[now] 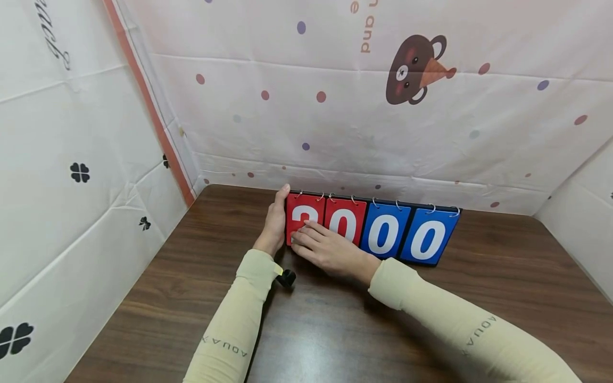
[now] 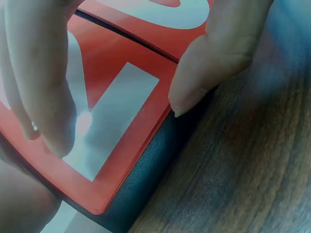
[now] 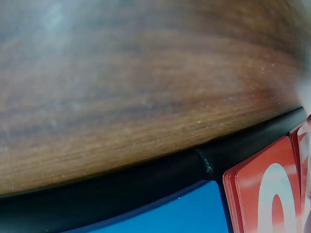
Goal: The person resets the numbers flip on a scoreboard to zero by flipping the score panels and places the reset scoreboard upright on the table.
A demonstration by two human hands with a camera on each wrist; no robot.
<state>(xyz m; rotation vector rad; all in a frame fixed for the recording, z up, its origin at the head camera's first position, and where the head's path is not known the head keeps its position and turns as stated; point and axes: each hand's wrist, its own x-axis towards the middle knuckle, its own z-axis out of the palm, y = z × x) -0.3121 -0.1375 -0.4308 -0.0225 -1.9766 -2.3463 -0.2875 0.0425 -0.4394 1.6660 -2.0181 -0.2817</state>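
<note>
A flip scoreboard (image 1: 371, 223) leans back on the table near the rear wall, showing a red 2, a red 0 and two blue 0 cards. My left hand (image 1: 274, 223) grips the board's left edge, thumb up by the top corner. Across the lower part of the red 2 card (image 1: 293, 205) lies my right hand (image 1: 330, 252), fingers extended. In the left wrist view, its fingers (image 2: 53, 111) are over the numeral and its thumb (image 2: 194, 82) touches the card's lower edge. The right wrist view shows the board's black lower edge and a red 0 card (image 3: 277, 204).
The brown wooden table (image 1: 191, 298) extends around the board. A pale printed cloth (image 1: 268, 127) hangs close behind it, and a white cloth (image 1: 86, 223) bounds the left side. A small black object (image 1: 286, 279) sits at my left wrist.
</note>
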